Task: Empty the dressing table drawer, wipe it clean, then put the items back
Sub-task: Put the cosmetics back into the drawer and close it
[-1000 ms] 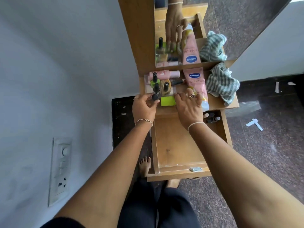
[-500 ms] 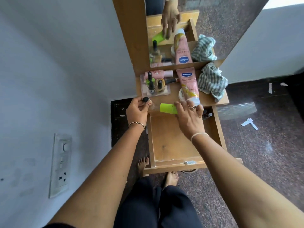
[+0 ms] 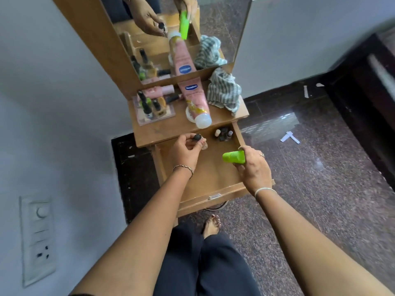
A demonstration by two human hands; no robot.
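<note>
The wooden drawer [image 3: 215, 184] of the dressing table is pulled out below the tabletop [image 3: 158, 133]. My left hand [image 3: 183, 150] is over the drawer's back left part, shut on a small clear bottle with a black cap [image 3: 197, 138]. Over the drawer's right side, my right hand [image 3: 253, 167] grips a lime-green tube [image 3: 233, 157]. A few small bottles [image 3: 223, 134] stand in the drawer's back right corner. On the tabletop lie a pink lotion tube [image 3: 195, 101], a striped cloth [image 3: 224, 90] and a tray of nail polish bottles [image 3: 152, 107].
A mirror [image 3: 181, 35] rises behind the tabletop and reflects the hands and items. A white wall with a switch plate [image 3: 38, 238] is at the left. Dark speckled floor lies to the right, with paper scraps [image 3: 289, 137]. My bare foot [image 3: 211, 225] is under the drawer front.
Both hands have drawn back from the tabletop to over the open drawer, the left carrying the black-capped bottle and the right the green tube. The camera has also shifted.
</note>
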